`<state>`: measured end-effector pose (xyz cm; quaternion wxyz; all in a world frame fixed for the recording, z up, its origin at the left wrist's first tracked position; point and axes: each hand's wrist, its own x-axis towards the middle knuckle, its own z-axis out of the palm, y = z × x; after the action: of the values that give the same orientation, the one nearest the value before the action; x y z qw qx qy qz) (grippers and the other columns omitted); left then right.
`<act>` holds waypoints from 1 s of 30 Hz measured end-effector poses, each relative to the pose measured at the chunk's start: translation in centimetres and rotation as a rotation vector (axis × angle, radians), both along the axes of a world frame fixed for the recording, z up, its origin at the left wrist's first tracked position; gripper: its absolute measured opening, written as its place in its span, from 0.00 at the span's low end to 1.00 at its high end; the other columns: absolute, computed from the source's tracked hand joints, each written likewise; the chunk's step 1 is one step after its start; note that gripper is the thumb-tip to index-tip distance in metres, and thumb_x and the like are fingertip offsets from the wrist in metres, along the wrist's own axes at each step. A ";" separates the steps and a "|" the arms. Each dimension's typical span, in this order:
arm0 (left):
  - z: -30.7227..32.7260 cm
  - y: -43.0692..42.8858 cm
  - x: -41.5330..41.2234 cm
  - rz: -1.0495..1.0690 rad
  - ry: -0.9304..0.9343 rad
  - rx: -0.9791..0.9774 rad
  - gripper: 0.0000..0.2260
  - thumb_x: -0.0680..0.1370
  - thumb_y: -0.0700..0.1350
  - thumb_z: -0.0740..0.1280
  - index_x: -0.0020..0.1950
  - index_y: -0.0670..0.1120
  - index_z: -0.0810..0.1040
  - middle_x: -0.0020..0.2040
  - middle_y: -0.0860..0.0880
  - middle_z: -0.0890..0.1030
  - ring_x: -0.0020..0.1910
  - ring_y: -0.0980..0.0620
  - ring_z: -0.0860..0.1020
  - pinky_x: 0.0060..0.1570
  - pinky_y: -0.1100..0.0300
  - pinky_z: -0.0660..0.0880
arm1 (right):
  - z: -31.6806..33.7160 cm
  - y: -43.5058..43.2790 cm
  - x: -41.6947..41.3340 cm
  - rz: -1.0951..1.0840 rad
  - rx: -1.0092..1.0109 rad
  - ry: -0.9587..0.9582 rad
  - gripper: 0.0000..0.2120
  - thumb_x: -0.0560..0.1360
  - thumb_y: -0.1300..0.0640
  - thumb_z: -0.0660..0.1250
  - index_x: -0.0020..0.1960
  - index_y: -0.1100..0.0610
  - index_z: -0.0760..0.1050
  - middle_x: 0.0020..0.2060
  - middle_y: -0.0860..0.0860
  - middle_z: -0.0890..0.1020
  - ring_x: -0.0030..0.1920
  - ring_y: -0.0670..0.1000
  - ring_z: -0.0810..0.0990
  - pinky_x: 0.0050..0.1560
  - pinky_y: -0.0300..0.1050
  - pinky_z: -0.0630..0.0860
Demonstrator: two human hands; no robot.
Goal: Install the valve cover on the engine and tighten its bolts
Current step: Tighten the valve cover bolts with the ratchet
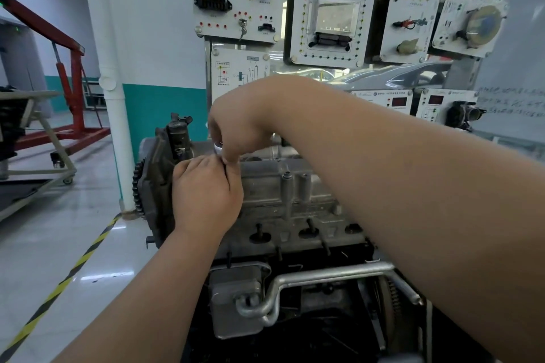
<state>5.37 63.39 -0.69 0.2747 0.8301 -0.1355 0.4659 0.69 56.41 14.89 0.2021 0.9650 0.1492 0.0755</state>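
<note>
Fingers point(229, 155) of the right hand point(239, 127) pinch a silver tool point(218, 148) above the left-to-right valve cover point(265, 186); left hand's point(203, 188) grip unclear.

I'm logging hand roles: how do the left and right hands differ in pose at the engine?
The right hand sits higher and farther back, the left hand lower and nearer. The right hand's fingers point down, pinching a small silvery part; the left hand's curl, what they hold hidden. Both work at one end of the valve cover.
</note>
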 end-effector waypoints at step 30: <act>-0.3 -0.4 0.8 -0.261 0.372 -0.258 0.13 0.80 0.47 0.56 0.51 0.41 0.76 0.46 0.42 0.79 0.52 0.42 0.77 0.61 0.53 0.65 | -0.9 0.8 -0.1 -0.007 0.103 0.071 0.15 0.80 0.50 0.59 0.36 0.55 0.69 0.27 0.48 0.76 0.20 0.43 0.74 0.28 0.34 0.73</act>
<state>6.19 62.96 -1.01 0.4562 0.8351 -0.1281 0.2793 0.61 57.20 14.04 0.1470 0.9767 0.1487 0.0483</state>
